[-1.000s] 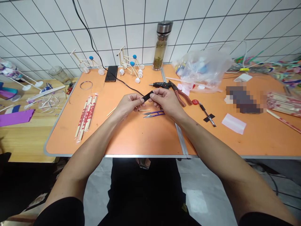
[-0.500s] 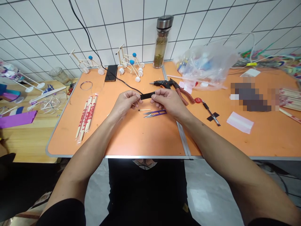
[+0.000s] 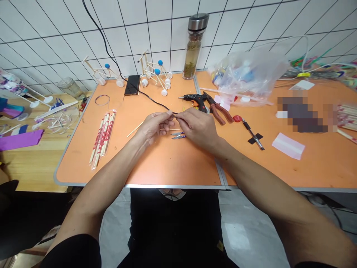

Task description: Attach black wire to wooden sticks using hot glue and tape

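My left hand (image 3: 158,125) and my right hand (image 3: 198,126) meet above the orange table, fingertips pinched together. Between them is a short black strip (image 3: 174,114), now mostly hidden by the fingers. Under my right hand lie small thread snips (image 3: 177,137), their handles covered. A thin wooden stick (image 3: 135,129) rests beside my left hand. Just beyond my right hand are a black glue gun (image 3: 196,99) and pliers with red-brown handles (image 3: 220,111).
Packaged chopsticks (image 3: 102,139) lie on the left, near a phone (image 3: 132,85). Stick models with white wheels (image 3: 156,72) and a tea bottle (image 3: 193,48) stand at the back. On the right are a plastic bag (image 3: 248,80), a pen (image 3: 252,134) and pink paper (image 3: 288,146).
My hands have come closer together, and my right hand has turned over the strip. The strip was stretched out in plain sight and is now largely covered by fingers.
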Motion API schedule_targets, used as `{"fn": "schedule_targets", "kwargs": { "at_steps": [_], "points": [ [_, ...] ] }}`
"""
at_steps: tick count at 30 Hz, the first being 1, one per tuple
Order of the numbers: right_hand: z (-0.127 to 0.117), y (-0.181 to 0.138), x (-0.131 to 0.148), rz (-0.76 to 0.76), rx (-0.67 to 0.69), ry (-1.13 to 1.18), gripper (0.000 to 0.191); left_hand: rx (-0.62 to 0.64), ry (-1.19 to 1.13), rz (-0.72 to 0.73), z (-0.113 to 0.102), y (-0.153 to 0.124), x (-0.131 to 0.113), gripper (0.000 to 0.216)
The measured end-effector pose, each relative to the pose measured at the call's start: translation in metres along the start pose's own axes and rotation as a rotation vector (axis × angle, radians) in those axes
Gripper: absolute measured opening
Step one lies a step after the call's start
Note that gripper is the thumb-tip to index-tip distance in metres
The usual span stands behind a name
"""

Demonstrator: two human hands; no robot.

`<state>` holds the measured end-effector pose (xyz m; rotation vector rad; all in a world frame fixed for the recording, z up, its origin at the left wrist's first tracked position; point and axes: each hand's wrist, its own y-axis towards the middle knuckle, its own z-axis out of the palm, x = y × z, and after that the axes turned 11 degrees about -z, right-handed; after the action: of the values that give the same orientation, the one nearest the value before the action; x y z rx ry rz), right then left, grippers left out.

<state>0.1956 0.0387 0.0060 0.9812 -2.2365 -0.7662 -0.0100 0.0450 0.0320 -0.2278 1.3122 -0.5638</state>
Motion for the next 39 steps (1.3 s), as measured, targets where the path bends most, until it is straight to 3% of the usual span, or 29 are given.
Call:
{"fn": "schedule_targets", "kwargs": {
  "at_steps": [5, 9, 14, 17, 21, 28, 33, 39],
  "points": [
    [0.001, -0.002, 0.001, -0.067, 0.06, -0.077, 0.035, -0.04, -0.047, 0.074, -0.002, 0.003, 0.0, 0.027],
    [-0.022, 0.005, -0.003, 0.015, 0.162, -0.141, 0.031, -0.119, 0.017, 0.176, -0.006, 0.005, -0.002, 0.03],
    [-0.058, 0.013, -0.009, 0.076, 0.552, -0.152, 0.023, -0.186, 0.049, 0.231, -0.012, 0.008, -0.004, 0.035],
    [-0.059, 0.012, -0.005, 0.079, 0.74, -0.182, 0.025, -0.199, 0.038, 0.248, -0.015, 0.01, -0.005, 0.034],
    [-0.051, 0.009, 0.0, 0.089, 0.872, -0.222, 0.025, -0.209, 0.022, 0.256, -0.016, 0.011, -0.005, 0.034],
    [-0.052, 0.004, -0.007, 0.092, 0.895, -0.055, 0.007, -0.214, -0.01, 0.281, -0.015, 0.011, -0.006, 0.035],
    [-0.05, 0.006, -0.001, 0.086, 0.922, -0.014, 0.011, -0.217, -0.019, 0.296, -0.016, 0.01, -0.007, 0.037],
    [-0.048, 0.009, 0.007, 0.184, 0.701, 0.19, 0.015, -0.202, -0.055, 0.313, -0.017, 0.01, -0.007, 0.035]
  ]
}}
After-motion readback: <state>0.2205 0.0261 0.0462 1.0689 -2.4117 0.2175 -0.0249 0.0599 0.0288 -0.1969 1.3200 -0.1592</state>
